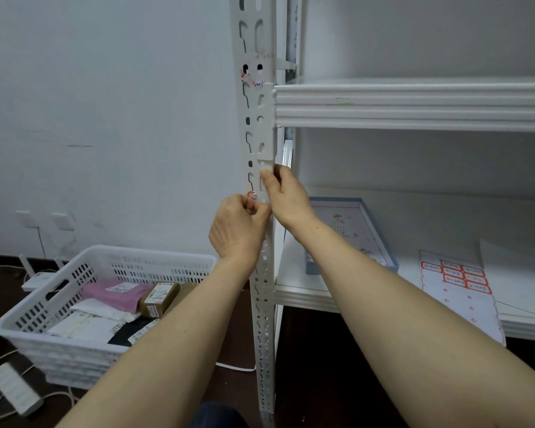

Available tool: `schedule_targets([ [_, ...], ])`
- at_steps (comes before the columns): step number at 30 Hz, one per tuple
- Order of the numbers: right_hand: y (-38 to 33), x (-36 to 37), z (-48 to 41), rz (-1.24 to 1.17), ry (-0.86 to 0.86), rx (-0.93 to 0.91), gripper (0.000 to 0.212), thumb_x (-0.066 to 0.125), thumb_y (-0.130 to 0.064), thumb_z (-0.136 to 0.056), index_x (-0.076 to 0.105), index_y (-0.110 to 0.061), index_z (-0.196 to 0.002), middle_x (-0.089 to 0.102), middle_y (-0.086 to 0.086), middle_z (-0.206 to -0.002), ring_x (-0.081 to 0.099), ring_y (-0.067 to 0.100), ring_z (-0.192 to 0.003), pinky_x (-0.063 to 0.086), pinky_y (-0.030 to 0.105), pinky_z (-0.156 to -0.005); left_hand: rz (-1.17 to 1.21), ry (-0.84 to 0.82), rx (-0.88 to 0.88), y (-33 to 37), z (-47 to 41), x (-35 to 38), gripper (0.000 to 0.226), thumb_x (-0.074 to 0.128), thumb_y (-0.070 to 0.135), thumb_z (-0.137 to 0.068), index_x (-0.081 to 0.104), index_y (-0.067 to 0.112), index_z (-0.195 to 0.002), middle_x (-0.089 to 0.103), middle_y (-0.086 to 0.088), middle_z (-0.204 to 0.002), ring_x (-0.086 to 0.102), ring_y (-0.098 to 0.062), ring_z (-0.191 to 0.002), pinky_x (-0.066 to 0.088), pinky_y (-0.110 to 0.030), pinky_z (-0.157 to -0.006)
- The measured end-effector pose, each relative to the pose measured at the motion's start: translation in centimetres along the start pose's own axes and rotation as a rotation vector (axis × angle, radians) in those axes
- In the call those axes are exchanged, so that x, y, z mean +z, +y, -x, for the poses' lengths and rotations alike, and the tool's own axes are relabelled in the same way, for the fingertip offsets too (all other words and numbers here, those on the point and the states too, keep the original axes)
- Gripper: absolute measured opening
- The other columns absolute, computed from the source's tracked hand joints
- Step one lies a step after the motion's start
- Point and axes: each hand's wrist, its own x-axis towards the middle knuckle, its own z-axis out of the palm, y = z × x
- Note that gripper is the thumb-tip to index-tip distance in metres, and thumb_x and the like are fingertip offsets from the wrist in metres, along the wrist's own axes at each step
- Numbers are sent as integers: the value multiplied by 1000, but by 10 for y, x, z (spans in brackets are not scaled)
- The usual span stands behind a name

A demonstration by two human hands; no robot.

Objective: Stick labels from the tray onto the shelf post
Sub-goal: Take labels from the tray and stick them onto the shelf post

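Observation:
The white slotted shelf post (258, 125) runs up the middle of the head view. A red-bordered label (252, 195) lies against the post, and my left hand (237, 227) pinches it there with curled fingers. My right hand (286, 196) grips the post's right edge just above, thumb on the post's front. Higher up the post there is label residue with red and blue marks (254, 81). The blue-rimmed tray (380, 239) sits on the lower shelf behind my right forearm. A sheet of red-bordered labels (457, 276) lies on that shelf to the right.
A white plastic basket (84, 267) with parcels and envelopes stands on the dark floor at the left. A power strip (14, 392) and cables lie at the lower left. Wall sockets (45, 220) sit low on the wall. An upper shelf (414, 103) juts out on the right.

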Motion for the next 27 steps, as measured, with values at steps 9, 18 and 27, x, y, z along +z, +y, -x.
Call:
schedule_targets([
  [9, -1, 0, 1, -2, 2, -19, 39, 36, -35, -99, 45, -7, -126, 52, -3, -103, 48, 12, -94, 37, 24, -75, 76, 24, 3, -18, 1, -6, 14, 64, 32, -78, 57, 21, -74, 60, 3, -82, 54, -16, -74, 43, -31, -64],
  [18, 30, -21, 24, -335, -51, 208, 32, 40, -25, -99, 52, -10, -126, 59, 3, -114, 60, 15, -101, 52, 19, -80, 693, -434, -226, -3, 42, -6, 10, 62, 11, -85, 68, 11, -78, 53, 10, -53, 45, -2, -49, 39, -14, -51],
  [27, 66, -90, 68, -571, -76, 345, 24, 44, -18, -98, 66, -12, -92, 73, 1, -76, 69, 13, -72, 57, 31, -81, 1079, -770, -589, 21, 64, 34, 20, 49, 8, -86, 65, 2, -94, 50, 1, -59, 36, -6, -44, 27, -18, -42],
])
